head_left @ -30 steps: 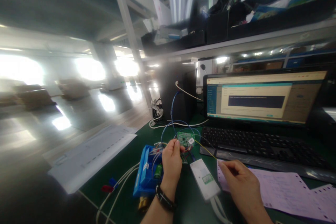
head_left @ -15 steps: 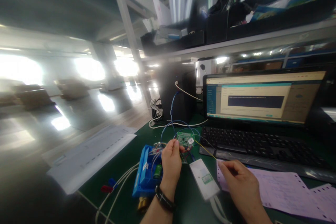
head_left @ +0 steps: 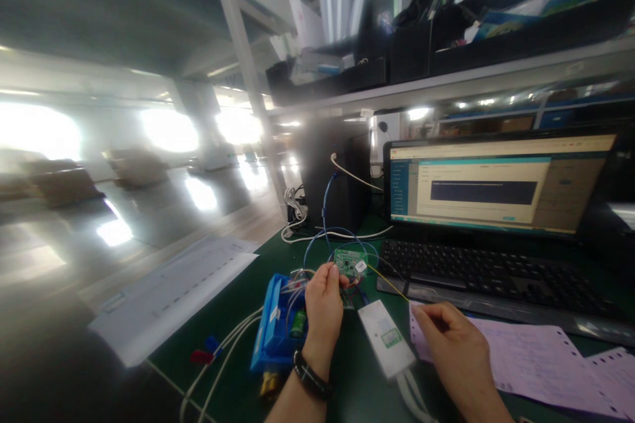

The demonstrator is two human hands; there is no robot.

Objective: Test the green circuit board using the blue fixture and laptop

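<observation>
My left hand (head_left: 325,301) pinches the lower left edge of a green circuit board (head_left: 350,262), which is tilted up and bears a small white sticker. A thin yellow wire (head_left: 389,283) runs from the board's right side to my right hand (head_left: 454,347), whose thumb and forefinger are closed on its end. Beside my left wrist lies an open blue housing (head_left: 272,324) with a green cylinder (head_left: 298,324), grey wires and a brass fitting (head_left: 269,384). Between my hands rests a white box (head_left: 385,337) with a thick cable. My fingers hide part of the board.
A keyboard (head_left: 476,281) and monitor (head_left: 496,185) stand at the right, with pink sheets (head_left: 536,360) in front. Behind the board are a black computer case (head_left: 325,192) and a looping blue cable (head_left: 325,205). White papers (head_left: 173,291) overhang the left edge. A loaded shelf (head_left: 446,76) spans above.
</observation>
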